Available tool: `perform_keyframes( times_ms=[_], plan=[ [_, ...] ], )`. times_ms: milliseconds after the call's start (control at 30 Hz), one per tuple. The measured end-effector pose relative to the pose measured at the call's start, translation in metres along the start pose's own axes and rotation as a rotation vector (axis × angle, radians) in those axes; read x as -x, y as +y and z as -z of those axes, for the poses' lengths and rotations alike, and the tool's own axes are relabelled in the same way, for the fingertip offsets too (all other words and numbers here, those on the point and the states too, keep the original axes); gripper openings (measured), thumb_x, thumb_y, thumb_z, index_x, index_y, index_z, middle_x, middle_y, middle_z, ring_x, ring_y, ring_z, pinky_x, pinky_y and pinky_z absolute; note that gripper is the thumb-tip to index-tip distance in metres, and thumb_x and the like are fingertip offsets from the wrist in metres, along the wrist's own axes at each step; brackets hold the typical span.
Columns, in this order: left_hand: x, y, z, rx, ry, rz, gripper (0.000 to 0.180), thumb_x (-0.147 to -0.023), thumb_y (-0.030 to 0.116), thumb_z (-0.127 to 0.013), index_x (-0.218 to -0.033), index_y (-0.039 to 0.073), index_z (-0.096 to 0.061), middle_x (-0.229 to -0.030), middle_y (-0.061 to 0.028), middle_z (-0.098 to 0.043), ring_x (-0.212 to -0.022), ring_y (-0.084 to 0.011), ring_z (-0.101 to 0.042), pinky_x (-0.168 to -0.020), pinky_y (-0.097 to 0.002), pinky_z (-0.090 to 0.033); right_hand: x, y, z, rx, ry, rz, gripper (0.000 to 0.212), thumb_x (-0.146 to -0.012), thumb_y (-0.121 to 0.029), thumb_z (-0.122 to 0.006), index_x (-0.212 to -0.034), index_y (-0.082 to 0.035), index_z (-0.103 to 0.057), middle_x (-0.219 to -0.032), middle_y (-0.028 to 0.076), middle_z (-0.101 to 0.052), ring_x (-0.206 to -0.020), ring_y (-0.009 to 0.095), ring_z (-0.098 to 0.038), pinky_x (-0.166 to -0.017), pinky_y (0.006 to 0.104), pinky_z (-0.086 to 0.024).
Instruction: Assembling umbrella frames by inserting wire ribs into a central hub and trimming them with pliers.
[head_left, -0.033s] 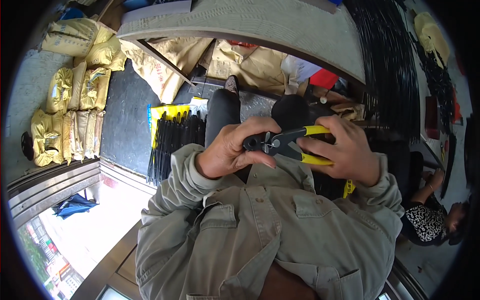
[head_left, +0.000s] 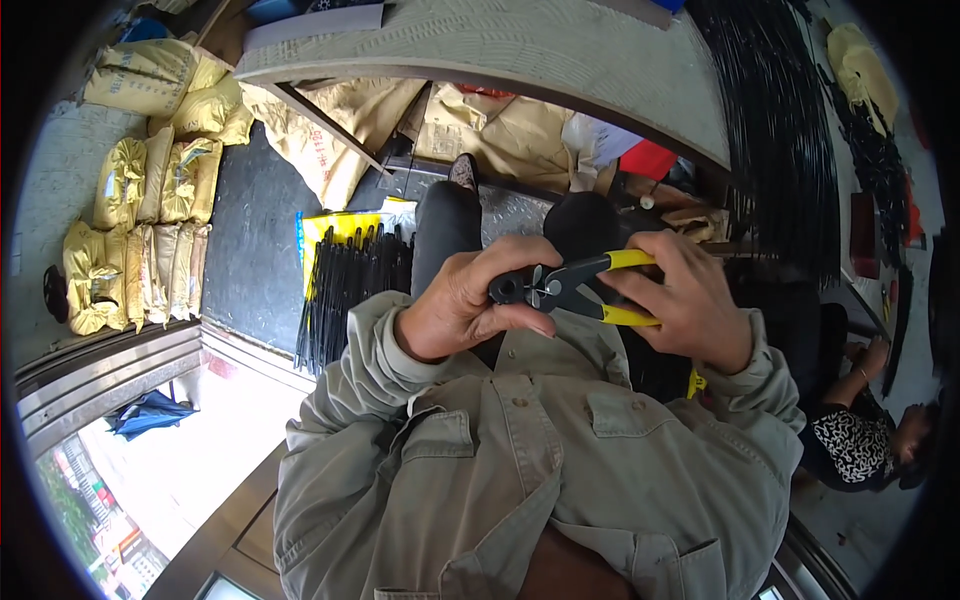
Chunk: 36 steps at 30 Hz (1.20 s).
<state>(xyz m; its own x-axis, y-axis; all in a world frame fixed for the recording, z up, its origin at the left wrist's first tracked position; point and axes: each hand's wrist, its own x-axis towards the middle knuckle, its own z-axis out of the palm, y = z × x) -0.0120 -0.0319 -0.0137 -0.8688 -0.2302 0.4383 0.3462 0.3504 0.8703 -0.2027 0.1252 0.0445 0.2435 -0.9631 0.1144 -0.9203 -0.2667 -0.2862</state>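
A worker in a khaki shirt holds a pair of yellow-handled pliers in front of the chest, above the gap between the knees. The right hand grips the handles, which stand spread apart, fingers curled around them. The left hand pinches a small black piece with a round, holed end between thumb and fingers, right at the pliers' head; whether the jaws bite on it cannot be told.

Below, two dark-trousered legs point toward a work table. Its curved near edge runs well beyond the hands, leaving room between fingertips and rim. Just left of the legs, a bundle of black rods leans over a yellow bag, limiting space on that side.

Crumpled paper sacks fill the area under the table edge. Black strands spill over the table's right end. Farther left, a strip of dark floor separates the rods from stacked tan sacks along the wall. A blue umbrella lies beyond the bright doorway's sill; at far right sits another person in a patterned top.
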Motion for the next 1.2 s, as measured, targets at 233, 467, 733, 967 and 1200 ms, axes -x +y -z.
perform_keyframes(
  times_ms=[233,467,733,967,1200],
  plan=[
    [0.001,0.001,-0.001,0.025,0.231,0.060,0.041,-0.083,0.031,-0.058,-0.107,0.000,-0.048,-0.089,-0.0103,-0.055,-0.071,-0.0189,-0.054,-0.065,-0.0261,-0.042,-0.012,0.006,-0.032,-0.024,0.280,-0.072,0.034,-0.062,-0.008,-0.069,-0.094,0.000,-0.059,-0.098,0.014,-0.051,-0.079,0.030,-0.055,-0.068,0.0364,-0.047],
    [0.004,-0.016,-0.014,-0.101,0.545,0.117,0.055,-0.092,0.046,-0.032,-0.104,-0.005,-0.049,-0.073,-0.0073,-0.051,-0.055,-0.0112,-0.045,-0.053,-0.0222,-0.034,-0.031,0.011,-0.101,-0.462,0.411,-0.126,0.022,-0.075,-0.015,-0.064,-0.091,0.000,-0.061,-0.087,0.013,-0.054,-0.071,0.026,-0.055,-0.062,0.0303,-0.045],
    [0.009,-0.045,-0.002,0.017,0.646,0.198,0.067,-0.090,0.056,-0.026,-0.100,-0.007,-0.048,-0.065,-0.0060,-0.047,-0.052,-0.0117,-0.043,-0.049,-0.0234,-0.035,-0.112,0.075,-0.051,-1.098,0.635,-0.623,0.022,-0.082,-0.018,-0.061,-0.092,0.002,-0.062,-0.073,0.001,-0.057,-0.069,0.008,-0.052,-0.061,0.0220,-0.041],
    [-0.008,-0.056,0.026,-0.246,0.872,0.017,0.069,-0.087,0.060,-0.024,-0.091,-0.004,-0.049,-0.070,-0.0122,-0.054,-0.057,-0.0149,-0.052,-0.054,-0.0248,-0.041,-0.207,0.259,-0.001,0.171,0.770,-0.733,0.021,-0.072,-0.023,-0.067,-0.083,-0.005,-0.067,-0.082,0.010,-0.058,-0.075,0.026,-0.058,-0.072,0.0384,-0.040],
    [0.000,-0.056,0.035,0.213,0.688,0.191,0.064,-0.087,0.058,-0.028,-0.087,-0.003,-0.049,-0.068,-0.0110,-0.054,-0.053,-0.0132,-0.049,-0.051,-0.0230,-0.039,-0.237,0.310,-0.011,0.614,0.465,-0.698,0.018,-0.069,-0.022,-0.068,-0.081,-0.010,-0.068,-0.088,0.012,-0.057,-0.089,0.028,-0.054,-0.082,0.0428,-0.034]
  ],
)
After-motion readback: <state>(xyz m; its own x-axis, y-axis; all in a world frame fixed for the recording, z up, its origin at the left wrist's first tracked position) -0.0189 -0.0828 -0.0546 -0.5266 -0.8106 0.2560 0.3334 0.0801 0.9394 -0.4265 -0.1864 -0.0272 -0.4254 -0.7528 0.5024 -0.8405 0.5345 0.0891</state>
